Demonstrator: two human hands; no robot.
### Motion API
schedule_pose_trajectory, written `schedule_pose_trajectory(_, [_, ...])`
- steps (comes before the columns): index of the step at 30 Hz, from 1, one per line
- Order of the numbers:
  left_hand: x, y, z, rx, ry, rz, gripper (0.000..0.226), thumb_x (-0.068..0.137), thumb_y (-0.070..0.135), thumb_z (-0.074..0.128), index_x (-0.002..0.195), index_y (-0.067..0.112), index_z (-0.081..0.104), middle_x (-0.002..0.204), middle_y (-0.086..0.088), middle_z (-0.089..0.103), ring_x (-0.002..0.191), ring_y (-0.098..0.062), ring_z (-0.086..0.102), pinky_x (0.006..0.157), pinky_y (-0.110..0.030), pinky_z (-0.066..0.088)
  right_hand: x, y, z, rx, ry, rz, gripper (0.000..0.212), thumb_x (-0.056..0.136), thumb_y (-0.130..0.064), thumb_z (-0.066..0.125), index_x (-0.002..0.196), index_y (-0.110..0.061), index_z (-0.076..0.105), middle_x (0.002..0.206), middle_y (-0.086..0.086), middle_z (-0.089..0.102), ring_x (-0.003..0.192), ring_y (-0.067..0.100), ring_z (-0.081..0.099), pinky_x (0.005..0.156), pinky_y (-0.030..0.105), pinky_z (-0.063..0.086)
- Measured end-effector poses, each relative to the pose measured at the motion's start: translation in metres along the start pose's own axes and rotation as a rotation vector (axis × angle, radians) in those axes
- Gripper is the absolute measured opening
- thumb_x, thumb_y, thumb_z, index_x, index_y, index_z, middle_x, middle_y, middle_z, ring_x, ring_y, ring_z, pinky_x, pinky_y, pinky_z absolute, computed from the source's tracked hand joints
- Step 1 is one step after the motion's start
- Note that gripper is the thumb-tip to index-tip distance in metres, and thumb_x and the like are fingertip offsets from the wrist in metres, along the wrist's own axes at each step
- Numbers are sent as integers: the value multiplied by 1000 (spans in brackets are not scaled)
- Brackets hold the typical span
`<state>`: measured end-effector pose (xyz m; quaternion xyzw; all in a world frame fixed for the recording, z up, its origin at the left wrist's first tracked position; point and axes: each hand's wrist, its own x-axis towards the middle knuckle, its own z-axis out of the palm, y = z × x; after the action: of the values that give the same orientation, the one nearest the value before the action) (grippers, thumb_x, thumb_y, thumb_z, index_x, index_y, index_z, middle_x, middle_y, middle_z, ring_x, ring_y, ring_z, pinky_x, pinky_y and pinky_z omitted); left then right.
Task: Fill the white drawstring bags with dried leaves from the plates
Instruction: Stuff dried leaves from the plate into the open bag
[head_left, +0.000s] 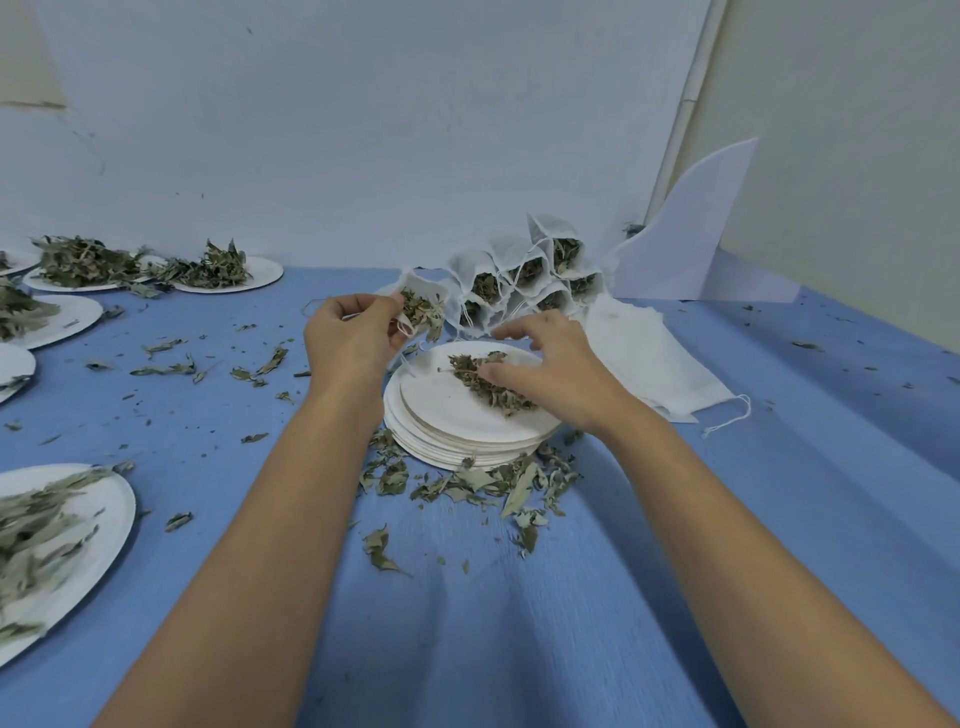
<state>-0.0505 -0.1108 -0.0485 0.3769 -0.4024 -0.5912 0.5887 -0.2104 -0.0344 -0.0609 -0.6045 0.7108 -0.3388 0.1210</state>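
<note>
My left hand (353, 332) holds a white drawstring bag (423, 301) by its mouth, just above the far left edge of a stack of white plates (447, 415). Dried leaves show inside the bag's opening. My right hand (550, 369) reaches over the top plate, fingers curled down onto a small heap of dried leaves (478, 379) lying there. Behind the plates, several filled bags (524, 275) are piled against the wall with their mouths facing me.
Flat empty bags (649, 358) lie right of the stack. Plates with leaves (57, 530) sit at the left and far left (223, 270). Loose leaves (467, 483) litter the blue tablecloth. A white board (691, 244) leans at the back right.
</note>
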Motion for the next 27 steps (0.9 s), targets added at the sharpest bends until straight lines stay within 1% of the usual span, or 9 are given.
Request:
schedule_pose_trajectory(3, [0, 0, 0, -5, 5, -1, 17, 89, 6, 63, 78, 12, 52, 81, -5, 59, 64, -7, 58, 56, -13, 50, -2, -2, 4, 39, -178, -39, 61, 91, -41, 58, 146, -35, 32, 155, -10, 18, 144, 11, 11, 112, 35, 16])
schedule_pose_trajectory(5, [0, 0, 0, -2, 4, -3, 17, 89, 6, 64, 78, 12, 52, 82, -5, 59, 65, -7, 58, 56, -13, 50, -1, 0, 11, -57, -276, -69, 58, 97, -42, 47, 150, -33, 24, 160, -11, 2, 146, 8, 2, 116, 33, 8])
schedule_pose_trajectory(7, [-1, 0, 0, 5, 6, -2, 16, 89, 6, 64, 79, 12, 52, 81, -4, 59, 64, -7, 58, 56, -13, 50, 1, -1, 19, -152, -295, -104, 53, 101, -41, 37, 151, -29, 23, 160, -9, 1, 146, 8, 4, 115, 26, 8])
schedule_pose_trajectory(11, [-2, -1, 0, 27, 8, 17, 16, 89, 6, 63, 79, 12, 53, 80, -4, 58, 63, -6, 57, 56, -12, 50, 7, -11, 31, -233, -247, -140, 46, 103, -36, 31, 147, -23, 35, 159, -1, 15, 145, 14, 19, 111, 25, 17])
schedule_pose_trajectory(15, [-1, 0, -1, 30, 2, 19, 15, 89, 6, 63, 80, 12, 53, 79, -4, 57, 64, -7, 56, 56, -13, 50, 11, -16, 41, -312, -198, -192, 41, 102, -24, 40, 143, -18, 43, 153, 5, 32, 140, 20, 31, 108, 26, 23])
schedule_pose_trajectory(19, [-1, -2, -1, 37, 9, 13, 14, 89, 6, 63, 81, 11, 53, 81, -4, 57, 62, -6, 56, 55, -12, 50, 10, -13, 45, -229, 10, -181, 32, 96, -10, 52, 125, -15, 62, 122, 9, 66, 115, 26, 57, 95, 31, 42])
schedule_pose_trajectory(22, [0, -4, -1, 53, 10, 17, 15, 88, 6, 64, 80, 12, 53, 80, -4, 56, 61, -6, 55, 56, -13, 51, 8, -12, 47, -206, 116, -188, 28, 92, -6, 56, 117, -13, 68, 107, 13, 71, 98, 29, 64, 82, 32, 47])
schedule_pose_trajectory(25, [1, -6, -1, 90, 14, 26, 14, 88, 7, 65, 80, 12, 54, 84, -5, 57, 64, -9, 55, 60, -16, 52, 8, -13, 48, -163, 186, -171, 27, 90, -2, 57, 112, -10, 70, 102, 14, 72, 93, 30, 66, 83, 37, 51])
schedule_pose_trajectory(27, [1, -9, 0, 124, 21, 49, 14, 88, 9, 65, 80, 13, 55, 80, -3, 57, 63, -8, 55, 61, -16, 52, 9, -14, 47, -61, 236, -112, 25, 90, -2, 58, 110, -10, 71, 99, 10, 73, 84, 21, 68, 79, 29, 54])
